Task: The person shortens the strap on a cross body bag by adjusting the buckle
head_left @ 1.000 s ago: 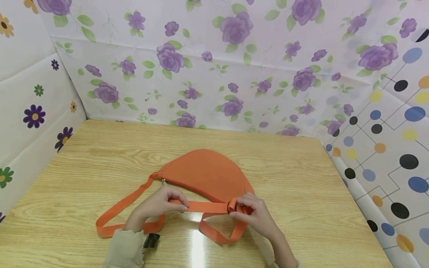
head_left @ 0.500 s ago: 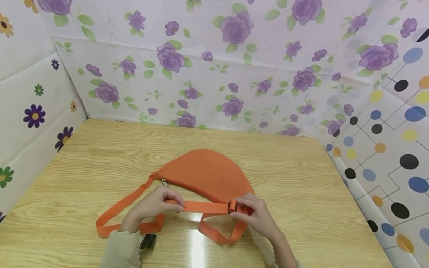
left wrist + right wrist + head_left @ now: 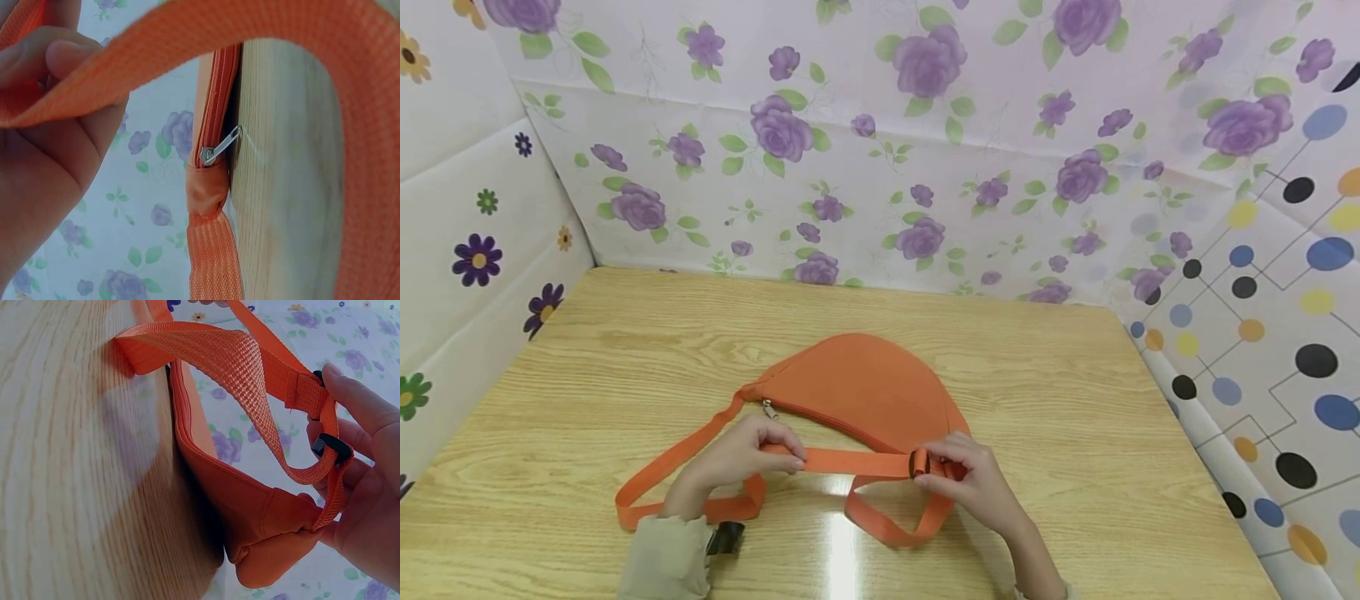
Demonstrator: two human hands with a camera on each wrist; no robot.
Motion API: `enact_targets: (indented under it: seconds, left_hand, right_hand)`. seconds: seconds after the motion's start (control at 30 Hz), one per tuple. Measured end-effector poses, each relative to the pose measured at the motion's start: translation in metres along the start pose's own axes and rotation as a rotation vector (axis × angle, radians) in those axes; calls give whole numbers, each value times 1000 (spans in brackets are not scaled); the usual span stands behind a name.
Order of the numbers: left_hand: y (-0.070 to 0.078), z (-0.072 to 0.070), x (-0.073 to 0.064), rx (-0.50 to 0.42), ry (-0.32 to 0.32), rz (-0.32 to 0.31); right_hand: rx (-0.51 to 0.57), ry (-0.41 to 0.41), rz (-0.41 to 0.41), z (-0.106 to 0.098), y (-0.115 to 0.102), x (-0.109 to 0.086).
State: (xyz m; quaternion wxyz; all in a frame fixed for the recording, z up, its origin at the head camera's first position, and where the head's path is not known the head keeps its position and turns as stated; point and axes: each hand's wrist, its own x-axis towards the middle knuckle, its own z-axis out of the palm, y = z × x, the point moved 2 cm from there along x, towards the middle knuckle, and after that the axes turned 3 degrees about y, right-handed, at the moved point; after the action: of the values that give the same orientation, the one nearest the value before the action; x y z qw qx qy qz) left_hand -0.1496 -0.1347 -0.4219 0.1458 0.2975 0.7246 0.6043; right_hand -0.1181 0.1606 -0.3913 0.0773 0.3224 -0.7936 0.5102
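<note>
An orange waist bag (image 3: 857, 383) lies on the table, its zipper side toward me and a metal zipper pull (image 3: 219, 147) at its left end. My left hand (image 3: 741, 458) pinches the orange strap (image 3: 853, 462) between thumb and fingers. At the bag's right corner my right hand (image 3: 966, 475) pinches the strap by its black slide buckle (image 3: 331, 449). Between the hands the strap runs straight, and a slack loop hangs below it. In the right wrist view the strap threads through the buckle beside the thumb. Part of the strap is hidden inside the left hand.
The wooden table (image 3: 1060, 375) extends on all sides of the bag. A black clip (image 3: 726, 539) sits by the left sleeve. Another strap loop (image 3: 640, 500) spreads out at the left. Floral sheeting (image 3: 850, 167) stands behind the table.
My left hand has slid a little to the left, so a longer stretch of strap shows between the hands. The black clip shifted left too. My right hand and the bag have stayed nearly still.
</note>
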Motion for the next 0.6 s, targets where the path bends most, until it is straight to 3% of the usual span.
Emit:
enact_targets:
  seconds: [0.23,0.6]
  left_hand:
    - [0,-4,-3,21,5,30]
    - [3,-6,-6,17,8,21]
  right_hand:
    - [-10,-1,5,0,1,0]
    - [-37,-3,-13,0,1,1]
